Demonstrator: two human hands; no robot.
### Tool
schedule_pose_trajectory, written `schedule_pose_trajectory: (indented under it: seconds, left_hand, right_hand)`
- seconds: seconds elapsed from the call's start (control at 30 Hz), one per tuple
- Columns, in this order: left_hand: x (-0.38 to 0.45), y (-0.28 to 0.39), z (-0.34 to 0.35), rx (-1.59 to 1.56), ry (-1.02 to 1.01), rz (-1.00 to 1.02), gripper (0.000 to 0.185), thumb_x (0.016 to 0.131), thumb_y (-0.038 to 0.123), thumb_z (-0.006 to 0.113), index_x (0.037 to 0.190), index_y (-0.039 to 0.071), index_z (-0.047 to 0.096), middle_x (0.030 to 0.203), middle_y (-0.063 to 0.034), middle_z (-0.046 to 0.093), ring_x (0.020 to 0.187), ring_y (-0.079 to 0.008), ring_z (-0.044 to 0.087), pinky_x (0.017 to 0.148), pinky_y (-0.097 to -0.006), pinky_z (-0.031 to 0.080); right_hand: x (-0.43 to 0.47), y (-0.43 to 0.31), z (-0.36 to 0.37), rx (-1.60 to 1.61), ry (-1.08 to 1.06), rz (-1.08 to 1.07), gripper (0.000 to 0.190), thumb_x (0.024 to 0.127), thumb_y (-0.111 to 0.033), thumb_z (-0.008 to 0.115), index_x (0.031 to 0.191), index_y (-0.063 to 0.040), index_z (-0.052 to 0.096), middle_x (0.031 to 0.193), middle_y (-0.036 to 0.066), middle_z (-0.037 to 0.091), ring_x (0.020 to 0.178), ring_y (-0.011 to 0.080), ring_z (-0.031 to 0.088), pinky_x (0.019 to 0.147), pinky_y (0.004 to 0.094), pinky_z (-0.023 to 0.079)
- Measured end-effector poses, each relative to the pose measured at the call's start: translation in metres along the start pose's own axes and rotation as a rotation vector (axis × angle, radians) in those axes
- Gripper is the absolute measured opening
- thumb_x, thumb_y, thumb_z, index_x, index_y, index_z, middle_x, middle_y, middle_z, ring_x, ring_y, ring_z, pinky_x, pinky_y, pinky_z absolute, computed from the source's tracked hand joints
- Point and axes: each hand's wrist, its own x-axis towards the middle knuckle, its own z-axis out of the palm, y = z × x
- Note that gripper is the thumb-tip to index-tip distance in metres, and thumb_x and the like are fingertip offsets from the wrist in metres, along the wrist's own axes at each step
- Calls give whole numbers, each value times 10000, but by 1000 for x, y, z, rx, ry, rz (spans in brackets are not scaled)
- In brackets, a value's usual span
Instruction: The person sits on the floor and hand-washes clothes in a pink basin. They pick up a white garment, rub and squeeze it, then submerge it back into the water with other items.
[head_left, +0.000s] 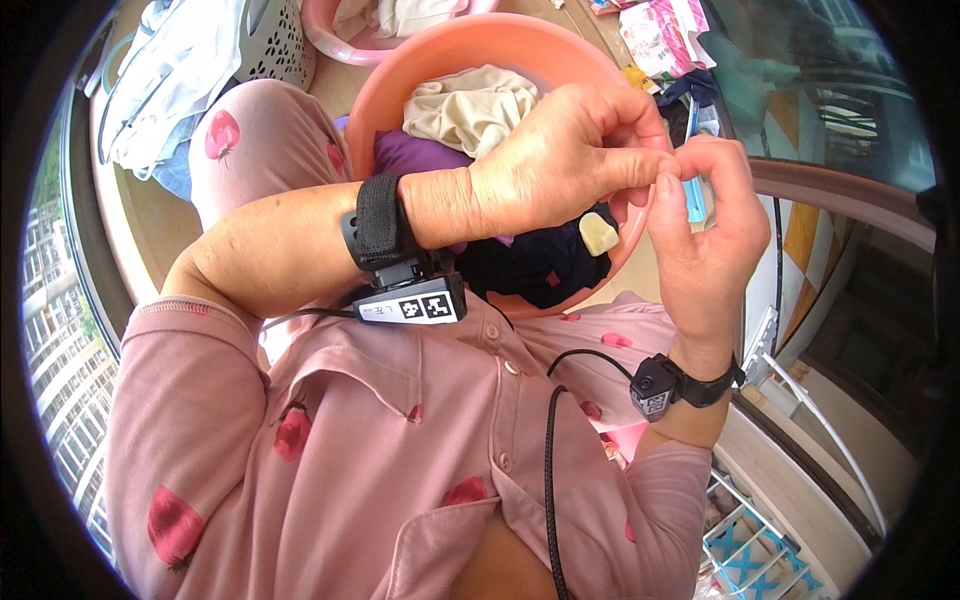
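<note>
My left hand (570, 161) reaches across the right half of an orange plastic basin (487, 37), thumb and fingertips pinched together. Beyond the basin's right rim, my right hand (709, 210) is raised with its thumb and forefinger bent into a pinch. The fingertips of both hands meet; whether something thin lies between them is too small to tell. In the basin are a cream cloth (472, 105), a purple cloth (420, 154) and a dark navy cloth (517, 270). A pale yellow piece, apparently soap (598, 234), rests on the navy cloth.
A white perforated basket (277, 45) stands upper left beside whitish translucent material (172, 75). Behind the basin is a pink tub (330, 37) holding pale cloth. Pink-and-white packets (664, 37) lie upper right by a glass pane (840, 90). A black cable (551, 465) crosses my shirt.
</note>
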Motion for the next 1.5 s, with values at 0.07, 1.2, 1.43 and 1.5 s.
schedule_pose_trajectory:
  seconds: [0.07,1.2,1.43,1.5]
  left_hand:
    - [-1,0,1,64,14,25,195,999,222,663,941,44,606,783,-8,654,680,-64,637,564,-190,459]
    - [8,10,-2,-1216,-236,-383,471,1076,480,420,731,160,411,667,52,377,597,-106,335,601,-275,358]
    - [12,10,-1,-1279,-250,-398,475,1078,486,403,732,161,404,632,56,367,576,-111,330,583,-273,360]
    - [13,10,-1,-1282,-256,-397,475,1078,487,404,732,161,405,627,57,367,572,-111,331,579,-272,362]
  right_hand:
    - [0,0,0,9,-26,11,90,851,-22,666,901,-22,591,831,98,577,750,233,576,683,337,467]
    - [2,5,4,518,72,88,148,914,27,632,1044,8,562,1004,67,599,950,136,556,920,282,439]
    - [4,6,6,566,100,66,123,918,45,611,1024,7,560,1002,73,599,952,142,559,918,284,438]
    - [3,7,6,565,106,69,122,918,45,610,1023,7,560,1001,74,599,951,145,560,918,285,438]
